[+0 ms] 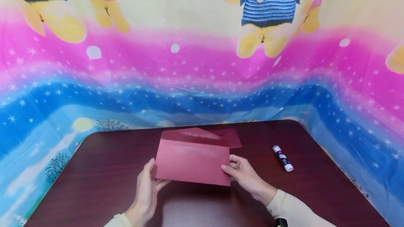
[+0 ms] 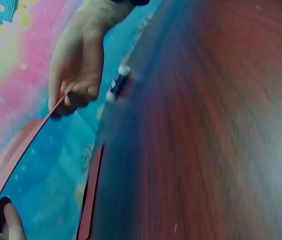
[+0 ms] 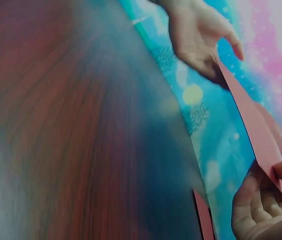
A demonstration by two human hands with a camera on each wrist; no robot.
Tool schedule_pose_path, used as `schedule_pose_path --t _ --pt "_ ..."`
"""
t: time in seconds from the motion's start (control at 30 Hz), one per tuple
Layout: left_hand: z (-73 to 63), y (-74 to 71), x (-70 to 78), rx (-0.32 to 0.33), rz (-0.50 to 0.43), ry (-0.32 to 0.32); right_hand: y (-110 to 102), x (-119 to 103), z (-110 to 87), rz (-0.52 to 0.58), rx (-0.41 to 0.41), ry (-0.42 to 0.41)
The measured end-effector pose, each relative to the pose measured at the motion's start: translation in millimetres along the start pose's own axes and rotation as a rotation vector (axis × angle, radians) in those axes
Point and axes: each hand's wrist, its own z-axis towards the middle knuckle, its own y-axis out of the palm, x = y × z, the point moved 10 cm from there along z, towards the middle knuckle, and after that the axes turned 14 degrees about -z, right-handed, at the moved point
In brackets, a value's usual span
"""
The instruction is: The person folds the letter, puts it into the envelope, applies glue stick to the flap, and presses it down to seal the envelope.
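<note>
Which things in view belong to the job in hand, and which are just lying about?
In the job:
Red envelope, held by left hand and right hand
Glue stick, probably: a whitish streak marks the envelope's flap

Seemingly just lying about:
Second red paper item, untouched behind the envelope
Patterned cloth, only a backdrop

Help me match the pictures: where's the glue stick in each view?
Head: glue stick on the table, right of the right hand.
Left wrist: upper part, left of centre, just right of that same hand.
Right wrist: not in the picture.
Shared landmark: the held red envelope, at lower middle, left edge and right side, respectively.
</note>
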Motion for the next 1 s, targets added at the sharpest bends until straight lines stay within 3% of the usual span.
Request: schedule_pose_path --t 0.1,0.27,0.4,0.53,0.6,1.0 --pt "3.3 -10.4 3.2 0.070 0.082 0.000 -4.1 1.1 0.4 -0.045 -0.005 -0.014" --pt "9.4 -19.2 5.4 0.096 0.334 0.016 -13.0 0.7 0.4 -0.106 0.017 -0.029" --pt "15.9 -17.8 4.0 -0.021 0.472 0.008 -20.2 2.0 0.3 -0.160 0.045 -0.031" --pt "17.5 -11.7 0.2 -0.189 0.536 -0.011 -24.3 7.5 1.2 -0.190 0.057 -0.012" --pt "17.5 -9.5 -0.9 -0.232 0.567 -0.013 -26.1 9.5 1.6 -0.208 0.062 -0.009" --pt "20.7 -16.5 -10.2 -0.267 0.791 -0.073 -26.5 20.7 0.7 -0.372 0.033 -0.065"
